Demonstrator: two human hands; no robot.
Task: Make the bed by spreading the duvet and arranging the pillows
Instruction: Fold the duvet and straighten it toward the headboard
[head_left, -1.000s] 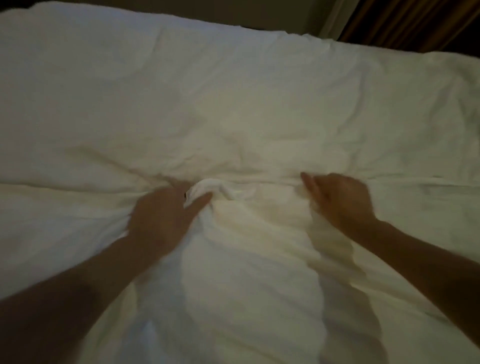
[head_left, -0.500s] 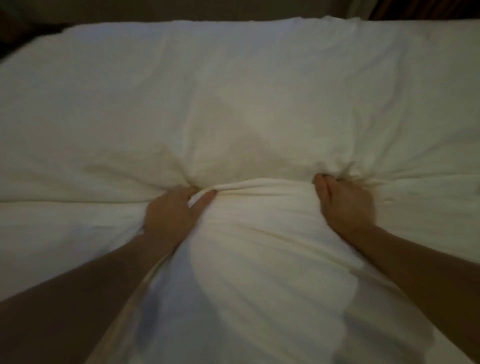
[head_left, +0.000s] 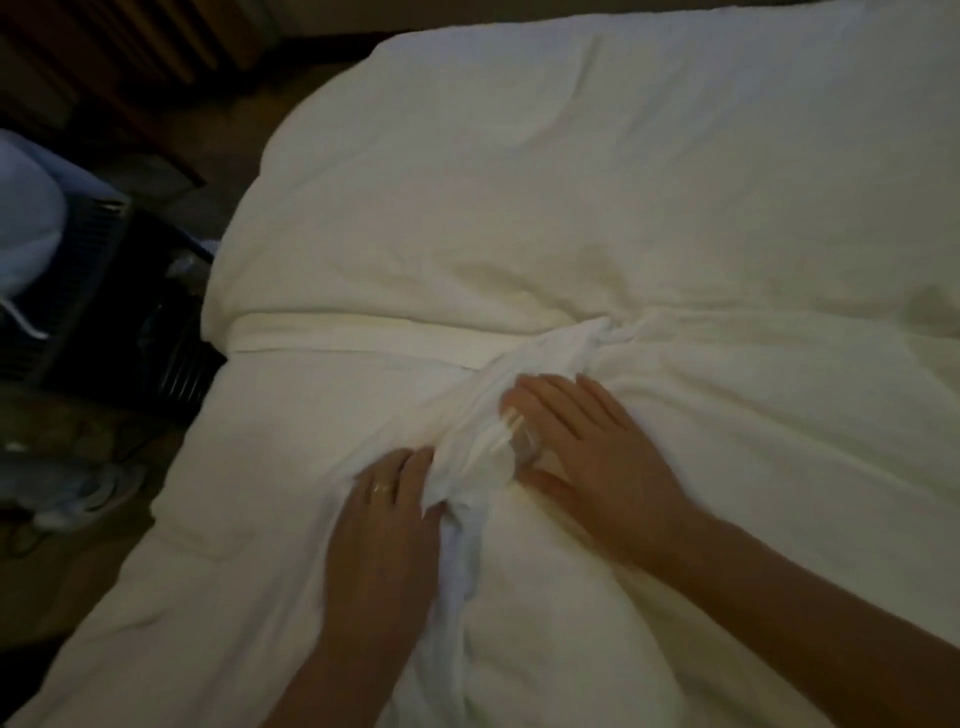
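A white duvet (head_left: 597, 197) covers the bed and runs down to its left edge. A folded band of it crosses the bed from the left edge. Where that band ends, the cloth is bunched into a crumpled ridge (head_left: 483, 447) near the middle. My left hand (head_left: 387, 519), with a ring on one finger, lies on the duvet just left of the ridge with its fingers straight. My right hand (head_left: 587, 457) presses flat on the ridge's right side, fingers spread; its fingertips are blurred. No pillows are in view.
Dark floor lies along the bed's left side. A black slatted case (head_left: 130, 312) stands close to the bed's edge, with a pale blue garment (head_left: 26, 234) at the far left. Light shoes or cloth (head_left: 78, 493) lie on the floor. Dark wooden furniture (head_left: 104, 52) fills the top left.
The view has swung to the bed's left side. Both hands have let go of the gathered edge, come closer together and flattened on either side of a bunched ridge.
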